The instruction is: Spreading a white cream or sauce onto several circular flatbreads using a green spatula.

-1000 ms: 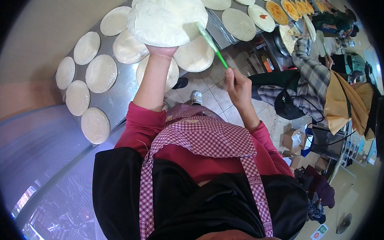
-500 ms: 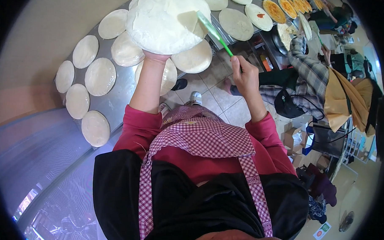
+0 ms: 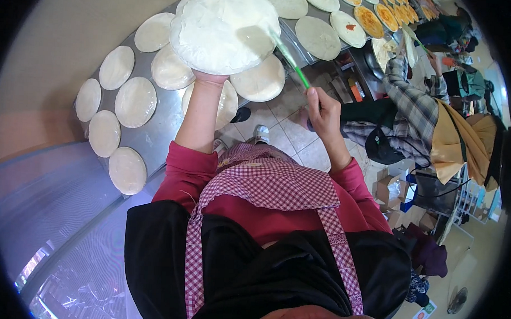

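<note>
My left hand [image 3: 209,79] is under a large flat dough round [image 3: 220,29] and holds it up level. Its fingers are hidden beneath the dough. A glossy white coating covers the round's top, with a darker shadow near its right side. In my right hand [image 3: 325,108], closed around the green handle, is a long spatula [image 3: 295,65]. Its pale, blurred end reaches the right edge of the round. More pale dough rounds lie just below and around the held one, the nearest a round [image 3: 258,78] at its lower right.
A metal table [image 3: 150,119] on the left carries several dough rounds. Along the far right counter are rounds topped with orange sauce [image 3: 368,21]. A co-worker in a plaid sleeve [image 3: 404,97] stands to the right. Tiled floor [image 3: 290,132] shows between us.
The spatula's end has slid from the coated top toward the round's right edge, and my right hand has shifted slightly down. The view has shifted a little; my left hand still supports the dough round.
</note>
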Demonstrator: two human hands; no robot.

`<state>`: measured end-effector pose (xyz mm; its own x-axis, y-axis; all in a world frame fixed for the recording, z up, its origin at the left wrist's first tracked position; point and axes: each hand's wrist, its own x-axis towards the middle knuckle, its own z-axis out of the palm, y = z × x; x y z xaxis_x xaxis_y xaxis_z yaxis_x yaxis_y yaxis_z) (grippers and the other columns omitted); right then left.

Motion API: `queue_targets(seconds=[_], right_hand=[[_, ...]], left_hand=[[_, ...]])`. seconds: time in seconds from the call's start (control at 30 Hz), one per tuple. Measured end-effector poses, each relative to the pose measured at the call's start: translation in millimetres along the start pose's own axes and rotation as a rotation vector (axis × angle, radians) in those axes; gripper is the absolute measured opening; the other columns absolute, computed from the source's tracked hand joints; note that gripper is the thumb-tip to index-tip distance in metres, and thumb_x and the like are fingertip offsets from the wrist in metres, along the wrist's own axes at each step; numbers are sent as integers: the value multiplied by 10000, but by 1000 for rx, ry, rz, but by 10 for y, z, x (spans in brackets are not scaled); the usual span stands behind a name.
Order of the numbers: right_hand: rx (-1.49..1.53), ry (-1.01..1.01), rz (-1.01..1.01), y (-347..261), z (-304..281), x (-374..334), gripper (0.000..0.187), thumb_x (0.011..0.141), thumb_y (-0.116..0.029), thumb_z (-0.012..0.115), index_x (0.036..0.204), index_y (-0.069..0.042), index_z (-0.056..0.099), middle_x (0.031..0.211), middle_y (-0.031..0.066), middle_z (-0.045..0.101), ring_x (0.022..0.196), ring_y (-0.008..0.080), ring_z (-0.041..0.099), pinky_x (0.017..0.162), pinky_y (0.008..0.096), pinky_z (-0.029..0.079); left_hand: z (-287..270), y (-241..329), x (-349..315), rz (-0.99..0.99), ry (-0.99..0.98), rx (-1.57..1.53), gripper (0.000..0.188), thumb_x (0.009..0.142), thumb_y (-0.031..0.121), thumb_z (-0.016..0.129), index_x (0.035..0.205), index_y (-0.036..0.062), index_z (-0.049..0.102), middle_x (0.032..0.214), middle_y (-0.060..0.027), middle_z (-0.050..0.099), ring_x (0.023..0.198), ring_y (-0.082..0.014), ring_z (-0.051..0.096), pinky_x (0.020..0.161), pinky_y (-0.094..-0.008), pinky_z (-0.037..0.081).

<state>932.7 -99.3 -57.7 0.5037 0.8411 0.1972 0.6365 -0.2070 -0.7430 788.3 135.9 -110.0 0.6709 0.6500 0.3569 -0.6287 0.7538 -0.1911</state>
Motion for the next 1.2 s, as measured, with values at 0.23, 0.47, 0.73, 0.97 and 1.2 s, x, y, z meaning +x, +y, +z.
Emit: queue_targets(seconds=[0.23,0.47,0.73,0.97,1.2], right_hand=[[-10,-116,-61,54,128,-289,192,934,-177,564,880,-5,630,647,177,554,525,319,519,510,357,422],[105,-93,51,-57,27,-163,205,948,-177,547,894,-2,640,604,127,530,509,202,515,496,328,404],[134,-2,179,-259,74,348,336,972,-262,493,854,9,652,535,95,478,492,124,454,499,311,398],[14,-46,174,-374,152,684,343,969,-276,491,865,5,659,548,158,521,477,223,511,521,351,422],[-123,-227,-66,-525,175,686,317,948,-267,517,847,9,636,647,240,564,587,404,564,550,422,447]], left_hand=[[-21,58,45,22,-21,-11,698,919,581,338,1460,142,288,1501,-119,304,1367,-358,296,1106,-557,260],[-33,90,32,109,102,181,692,922,578,344,1459,145,287,1491,-120,320,1358,-353,313,1101,-549,278],[-20,7,-45,182,373,439,600,950,477,320,1439,130,334,1441,-116,402,1304,-345,399,1075,-509,347],[-145,46,-113,28,326,316,556,958,404,326,1417,92,363,1409,-132,438,1269,-334,448,1061,-480,378],[-143,152,-173,-154,332,299,547,949,375,366,1401,68,383,1383,-154,460,1243,-339,473,1038,-486,401]])
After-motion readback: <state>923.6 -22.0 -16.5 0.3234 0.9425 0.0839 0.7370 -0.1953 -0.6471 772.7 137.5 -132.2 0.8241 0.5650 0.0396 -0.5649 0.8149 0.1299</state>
